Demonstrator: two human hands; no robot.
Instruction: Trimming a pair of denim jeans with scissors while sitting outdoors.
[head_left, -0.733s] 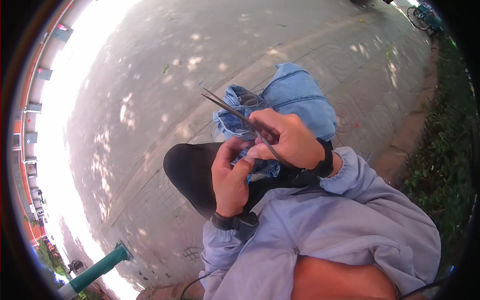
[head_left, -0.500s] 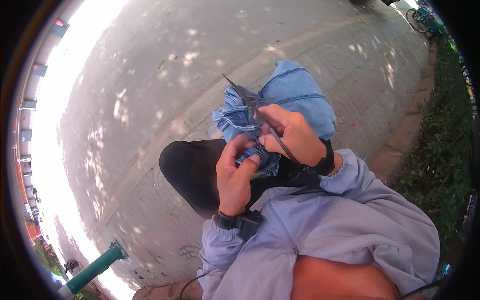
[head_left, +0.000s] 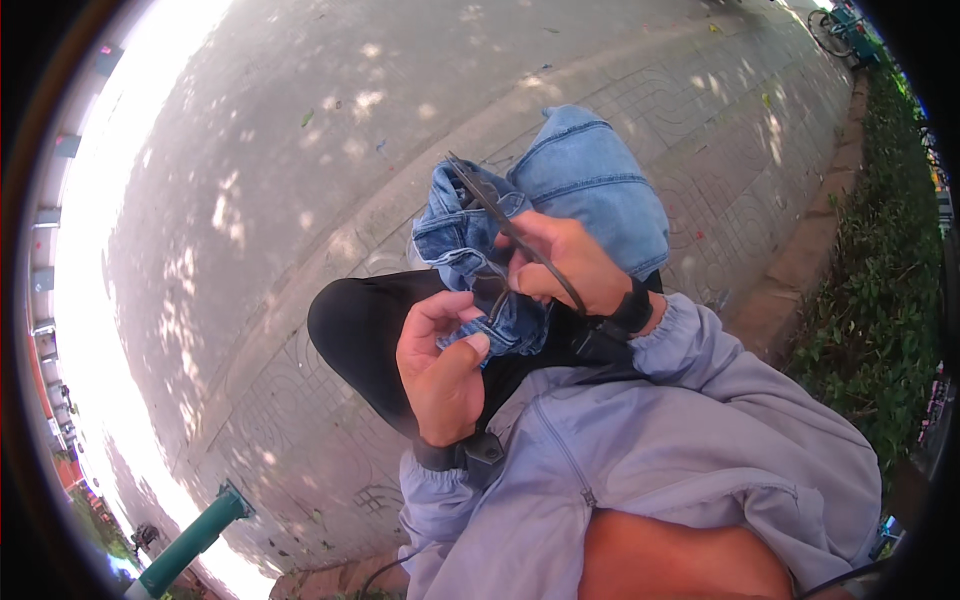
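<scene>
A piece of blue denim clothing [head_left: 590, 175] is draped over my black-trousered knee, its near part bunched and folded between my hands. My left hand [head_left: 440, 360] pinches the near folded edge of the denim between thumb and fingers. Slightly farther and to the right, my right hand [head_left: 570, 260] is closed around dark metal scissors [head_left: 490, 205]. Their blades point away to the upper left over the bunched cloth, and the handle lies across the back of my hand. The right fingertips also press at the denim, with a dark narrow strip or seam showing between both hands.
My black trouser leg [head_left: 355, 325] is bent under the cloth. Patterned paving [head_left: 290, 400] surrounds me, with a brick kerb [head_left: 790, 270] and green hedge [head_left: 860, 310] on the right. A green pole [head_left: 190, 540] stands at lower left; a bicycle [head_left: 828, 35] is far right.
My left hand has shifted left and slightly down, away from the right hand, spreading the denim between them. The scissors and right hand have moved a little left in the view.
</scene>
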